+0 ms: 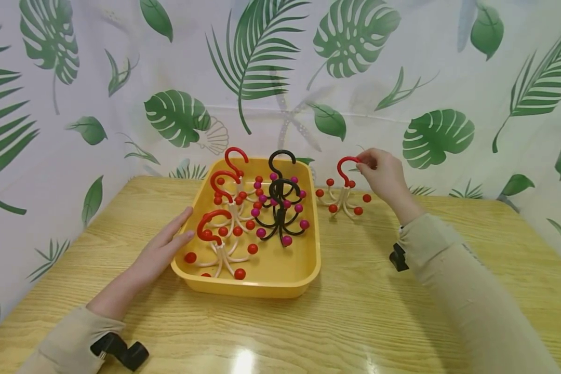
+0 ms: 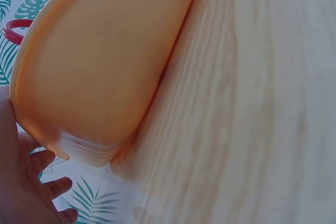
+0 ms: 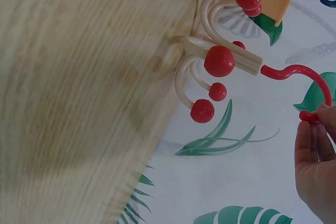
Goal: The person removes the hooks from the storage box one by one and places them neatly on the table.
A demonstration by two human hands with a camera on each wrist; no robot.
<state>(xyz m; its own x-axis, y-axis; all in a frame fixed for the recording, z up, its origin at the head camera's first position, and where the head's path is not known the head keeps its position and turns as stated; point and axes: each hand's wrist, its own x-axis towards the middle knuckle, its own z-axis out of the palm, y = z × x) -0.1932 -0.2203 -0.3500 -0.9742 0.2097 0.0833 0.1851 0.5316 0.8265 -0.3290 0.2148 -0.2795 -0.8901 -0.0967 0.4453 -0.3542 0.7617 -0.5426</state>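
Note:
My right hand pinches the tip of the red top hook of a multi-arm hanger between thumb and fingers. This hanger has curved cream arms tipped with red balls, and it stands upright just right of the yellow bin. In the right wrist view, the hanger's lower arms come right down at the tabletop. My left hand lies along the bin's left side, fingers extended at the rim. From the left wrist, its fingers show loosely spread by the bin's corner.
Inside the bin are three red-and-cream hangers, one at the front left, and two black hangers with magenta balls, the nearer at the right. The bin stands on a wooden table. A leaf-patterned backdrop rises behind.

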